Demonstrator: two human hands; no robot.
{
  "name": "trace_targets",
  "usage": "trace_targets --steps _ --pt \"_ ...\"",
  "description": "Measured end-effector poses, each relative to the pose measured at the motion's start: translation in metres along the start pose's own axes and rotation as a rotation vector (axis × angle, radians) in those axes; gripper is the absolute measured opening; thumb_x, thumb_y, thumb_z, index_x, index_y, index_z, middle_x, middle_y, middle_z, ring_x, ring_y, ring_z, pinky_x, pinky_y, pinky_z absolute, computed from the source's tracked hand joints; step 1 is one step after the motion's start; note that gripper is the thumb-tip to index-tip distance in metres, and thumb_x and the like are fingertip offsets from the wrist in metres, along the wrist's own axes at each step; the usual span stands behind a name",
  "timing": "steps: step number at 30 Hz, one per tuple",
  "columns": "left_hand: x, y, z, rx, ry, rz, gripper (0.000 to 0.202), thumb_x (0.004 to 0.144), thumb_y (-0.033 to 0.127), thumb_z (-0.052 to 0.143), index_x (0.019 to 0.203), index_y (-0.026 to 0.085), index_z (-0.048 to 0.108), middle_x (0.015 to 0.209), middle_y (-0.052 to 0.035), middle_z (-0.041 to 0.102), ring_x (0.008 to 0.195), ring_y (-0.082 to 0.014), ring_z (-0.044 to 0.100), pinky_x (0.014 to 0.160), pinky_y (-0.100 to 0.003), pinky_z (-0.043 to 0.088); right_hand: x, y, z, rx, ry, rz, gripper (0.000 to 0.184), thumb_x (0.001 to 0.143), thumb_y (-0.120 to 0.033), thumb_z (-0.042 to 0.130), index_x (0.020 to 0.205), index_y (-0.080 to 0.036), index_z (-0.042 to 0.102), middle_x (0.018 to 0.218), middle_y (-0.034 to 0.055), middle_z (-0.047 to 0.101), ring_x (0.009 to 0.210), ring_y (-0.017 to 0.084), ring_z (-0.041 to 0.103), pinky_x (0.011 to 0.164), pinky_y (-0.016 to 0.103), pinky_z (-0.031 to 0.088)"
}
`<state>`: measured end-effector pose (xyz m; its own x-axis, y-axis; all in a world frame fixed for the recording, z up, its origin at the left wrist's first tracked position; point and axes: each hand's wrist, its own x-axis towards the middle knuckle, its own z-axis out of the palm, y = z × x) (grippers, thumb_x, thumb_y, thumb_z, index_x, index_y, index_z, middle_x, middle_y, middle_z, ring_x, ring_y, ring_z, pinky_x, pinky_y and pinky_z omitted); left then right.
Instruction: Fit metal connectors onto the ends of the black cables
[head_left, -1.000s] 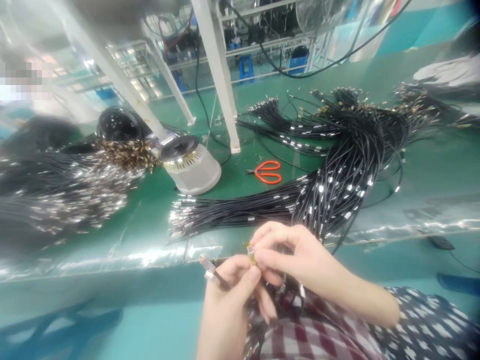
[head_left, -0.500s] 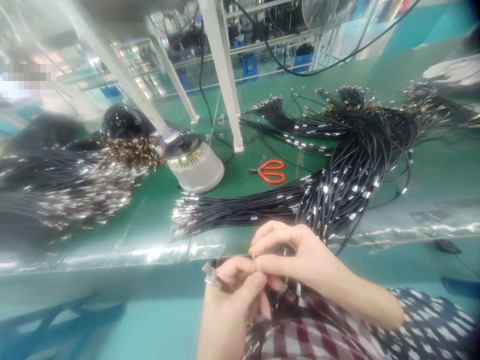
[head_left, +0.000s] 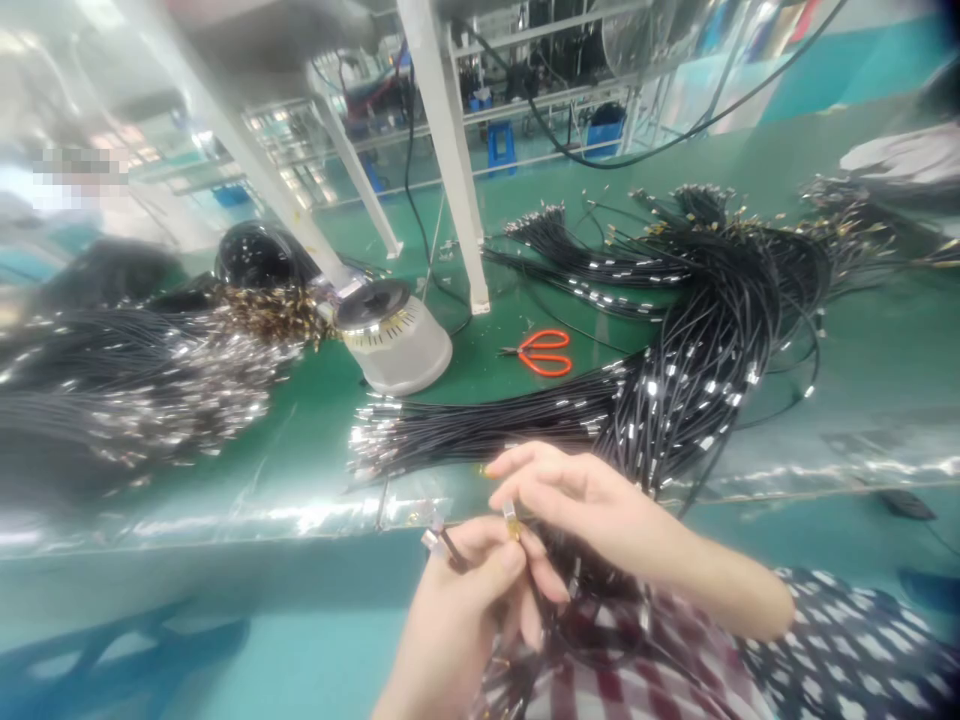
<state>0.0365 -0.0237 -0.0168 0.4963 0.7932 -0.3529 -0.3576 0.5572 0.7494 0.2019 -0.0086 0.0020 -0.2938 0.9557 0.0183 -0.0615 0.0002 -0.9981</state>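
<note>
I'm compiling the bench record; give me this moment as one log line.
left grip: small connector pinched | right grip: near it, yellow bit at fingertip | orange-handled snips: on green bench | black cables: bundled nearby

Factory workshop | long green worktop (head_left: 892, 340) | black cable bundles (head_left: 720, 290) | orange-handled snips (head_left: 526, 353) | blue stool (head_left: 501, 148)

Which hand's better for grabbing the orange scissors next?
Probably the right hand: it looks nearer the orange scissors and holds at most a tiny yellow piece, while the left hand grips cable ends.
</note>
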Motion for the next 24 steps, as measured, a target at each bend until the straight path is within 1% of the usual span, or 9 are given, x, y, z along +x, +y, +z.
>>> trace_targets --steps 2,6,8,10,12,15,17,21,24 --pt "0.002 -0.001 -0.001 -0.004 -0.036 -0.001 0.024 0.080 0.034 0.070 0.072 0.011 0.070 0.063 -0.0086 0.073 0.035 -0.0082 0.057 0.034 -0.015 0.032 -0.006 -0.002 -0.002 -0.047 0.011 -0.101 0.018 0.090 -0.030 0.060 0.084 -0.020 0.074 0.117 0.0083 0.060 0.116 0.022 0.054 0.104 0.040 0.038" --pt "0.006 -0.001 -0.005 -0.061 -0.078 0.004 0.027 0.084 0.040 0.064 0.083 0.013 0.069 0.063 -0.0032 0.070 0.028 -0.0007 0.043 0.032 -0.013 0.023 -0.018 -0.011 -0.009 -0.237 -0.136 -0.347 0.015 0.088 -0.028 0.062 0.095 -0.025 0.075 0.127 0.0065 0.055 0.123 0.023 0.048 0.106 0.038 0.037" --pt "0.008 -0.001 -0.004 -0.035 -0.110 -0.014 0.024 0.083 0.037 0.066 0.077 0.013 0.066 0.058 -0.0018 0.067 0.026 0.0008 0.036 0.030 -0.013 0.018 -0.017 -0.014 -0.009 -0.402 -0.071 -0.387 0.021 0.088 -0.023 0.062 0.107 -0.026 0.071 0.129 0.0069 0.054 0.122 0.021 0.048 0.106 0.036 0.037" --pt "0.008 -0.002 -0.001 0.027 -0.152 -0.067 0.024 0.082 0.036 0.067 0.075 0.013 0.065 0.056 -0.0028 0.066 0.026 0.0007 0.031 0.028 -0.014 0.014 -0.011 -0.016 -0.004 -0.488 0.062 -0.354 0.027 0.087 -0.017 0.061 0.112 -0.025 0.068 0.126 0.0071 0.054 0.120 0.019 0.049 0.105 0.034 0.037" --pt "0.008 -0.004 0.004 0.071 -0.175 -0.131 0.026 0.080 0.037 0.069 0.074 0.012 0.065 0.052 -0.0025 0.063 0.026 0.0004 0.029 0.027 -0.015 0.013 -0.003 -0.017 0.003 -0.454 0.118 -0.280 0.025 0.085 -0.017 0.063 0.109 -0.024 0.068 0.123 0.0060 0.055 0.118 0.018 0.050 0.103 0.032 0.038" --pt "0.005 -0.007 0.009 0.078 -0.139 -0.155 0.029 0.074 0.035 0.076 0.065 0.012 0.062 0.047 0.0000 0.058 0.027 0.0003 0.030 0.027 -0.015 0.014 0.008 -0.018 0.008 -0.322 0.078 -0.168 0.006 0.081 -0.019 0.068 0.086 -0.022 0.071 0.116 0.0031 0.059 0.109 0.018 0.056 0.098 0.031 0.041" --pt "0.003 -0.007 0.009 0.048 -0.120 -0.130 0.027 0.069 0.034 0.080 0.069 0.013 0.063 0.048 0.0006 0.058 0.029 -0.0021 0.038 0.029 -0.014 0.021 0.010 -0.020 0.005 -0.251 0.054 -0.098 0.011 0.083 -0.019 0.067 0.071 -0.019 0.067 0.114 0.0028 0.059 0.103 0.017 0.059 0.095 0.031 0.042" --pt "0.001 -0.004 0.005 -0.007 -0.047 -0.038 0.029 0.069 0.037 0.080 0.082 0.014 0.068 0.060 -0.0026 0.065 0.049 -0.0120 0.059 0.046 -0.020 0.045 0.006 -0.023 -0.010 -0.258 -0.046 -0.016 0.015 0.084 -0.020 0.065 0.069 -0.018 0.066 0.112 0.0046 0.059 0.105 0.019 0.058 0.097 0.034 0.039" --pt "0.000 -0.001 0.005 0.041 0.094 0.018 0.020 0.070 0.029 0.080 0.073 0.012 0.070 0.063 -0.0014 0.063 0.053 -0.0072 0.052 0.052 -0.018 0.041 0.002 -0.021 -0.015 -0.288 -0.111 0.018 0.014 0.084 -0.022 0.067 0.070 -0.018 0.066 0.114 0.0041 0.059 0.108 0.021 0.057 0.097 0.035 0.038"
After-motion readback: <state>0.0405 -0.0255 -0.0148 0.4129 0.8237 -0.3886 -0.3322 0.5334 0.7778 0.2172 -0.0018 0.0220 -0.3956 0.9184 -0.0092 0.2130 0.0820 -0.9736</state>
